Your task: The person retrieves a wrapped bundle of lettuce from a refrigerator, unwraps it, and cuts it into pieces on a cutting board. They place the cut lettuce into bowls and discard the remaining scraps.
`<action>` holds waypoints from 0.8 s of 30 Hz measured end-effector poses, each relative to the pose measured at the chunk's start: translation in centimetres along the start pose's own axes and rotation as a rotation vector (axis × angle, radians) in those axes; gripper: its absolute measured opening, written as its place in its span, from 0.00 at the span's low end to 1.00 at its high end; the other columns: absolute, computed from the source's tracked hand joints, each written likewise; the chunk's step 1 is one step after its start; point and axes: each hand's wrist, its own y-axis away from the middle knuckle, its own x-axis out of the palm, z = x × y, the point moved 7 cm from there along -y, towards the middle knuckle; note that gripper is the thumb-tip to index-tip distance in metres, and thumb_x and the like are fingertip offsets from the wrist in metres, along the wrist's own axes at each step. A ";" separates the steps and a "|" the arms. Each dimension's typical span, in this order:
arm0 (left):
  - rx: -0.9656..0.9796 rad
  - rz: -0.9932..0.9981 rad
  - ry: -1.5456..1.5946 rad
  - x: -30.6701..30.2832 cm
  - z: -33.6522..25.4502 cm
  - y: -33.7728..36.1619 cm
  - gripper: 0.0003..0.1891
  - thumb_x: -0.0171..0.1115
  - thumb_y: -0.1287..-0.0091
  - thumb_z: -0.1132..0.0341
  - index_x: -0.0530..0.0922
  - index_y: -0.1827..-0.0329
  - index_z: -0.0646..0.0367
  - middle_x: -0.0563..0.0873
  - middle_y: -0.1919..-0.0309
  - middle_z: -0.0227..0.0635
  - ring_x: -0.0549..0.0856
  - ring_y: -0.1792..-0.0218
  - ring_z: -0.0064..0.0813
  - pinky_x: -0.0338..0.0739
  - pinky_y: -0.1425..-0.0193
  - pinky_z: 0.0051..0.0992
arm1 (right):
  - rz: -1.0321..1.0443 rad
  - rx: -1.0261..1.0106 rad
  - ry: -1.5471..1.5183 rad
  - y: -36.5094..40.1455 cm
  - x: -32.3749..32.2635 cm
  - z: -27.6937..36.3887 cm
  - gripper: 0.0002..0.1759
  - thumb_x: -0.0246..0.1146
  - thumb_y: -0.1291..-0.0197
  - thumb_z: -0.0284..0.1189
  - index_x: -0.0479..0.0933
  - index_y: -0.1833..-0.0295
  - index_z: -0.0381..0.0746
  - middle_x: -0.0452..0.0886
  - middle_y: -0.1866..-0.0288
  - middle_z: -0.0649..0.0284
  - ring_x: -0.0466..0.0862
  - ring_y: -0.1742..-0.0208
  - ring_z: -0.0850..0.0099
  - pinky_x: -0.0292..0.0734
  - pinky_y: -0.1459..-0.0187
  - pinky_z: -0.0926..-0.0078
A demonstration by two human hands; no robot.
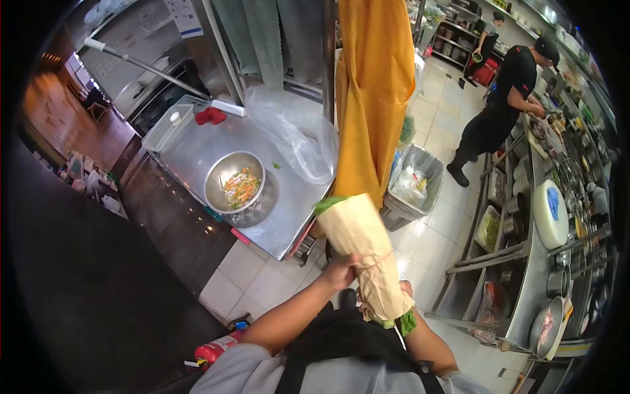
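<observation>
A bundle of leafy greens wrapped in brown paper (364, 246) is held at a tilt in front of my body. Green leaves stick out of its upper end, and stems with leaves (407, 322) show at the lower end. My left hand (342, 270) is closed around the bundle's left side near the middle. My right hand (406, 288) holds it low on the right; most of that hand is hidden behind the paper. On the steel table (190, 148) beyond my left hand sits a metal bowl (216, 174) with shredded orange and green vegetables.
Clear plastic sheeting (302, 141), a red cloth (210, 116) and a white basket (169, 128) lie on the table. An orange cloth (374, 85) hangs above a lined bin (413, 180). A person in black (512, 92) works at the right counter. A fire extinguisher (213, 349) stands lower left.
</observation>
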 end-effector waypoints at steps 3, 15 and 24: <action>-0.124 -0.103 0.160 0.0 4.7 -1.9 0.35 0.76 0.43 0.59 0.70 0.34 0.61 0.82 0.44 0.39 0.82 0.42 0.35 0.78 0.37 0.39 | -0.607 -0.190 0.082 6.9 -11.7 1.3 0.47 0.59 0.40 0.54 0.60 0.26 0.31 0.74 0.36 0.42 0.79 0.40 0.47 0.75 0.38 0.48; -0.063 -0.066 -0.655 10.0 18.7 -17.4 0.39 0.76 0.42 0.69 0.60 0.30 0.61 0.77 0.39 0.38 0.79 0.39 0.31 0.78 0.36 0.34 | -1.008 -0.558 1.274 18.9 -6.2 18.7 0.59 0.81 0.56 0.38 0.51 0.27 0.30 0.73 0.37 0.49 0.74 0.34 0.62 0.71 0.34 0.63; -0.380 0.202 -0.531 17.3 25.5 -28.8 0.38 0.68 0.33 0.69 0.57 0.23 0.59 0.69 0.31 0.43 0.73 0.34 0.34 0.73 0.33 0.36 | -1.065 -0.629 0.984 32.1 -10.8 35.0 0.43 0.79 0.55 0.31 0.64 0.36 0.32 0.80 0.45 0.55 0.82 0.44 0.68 0.78 0.44 0.69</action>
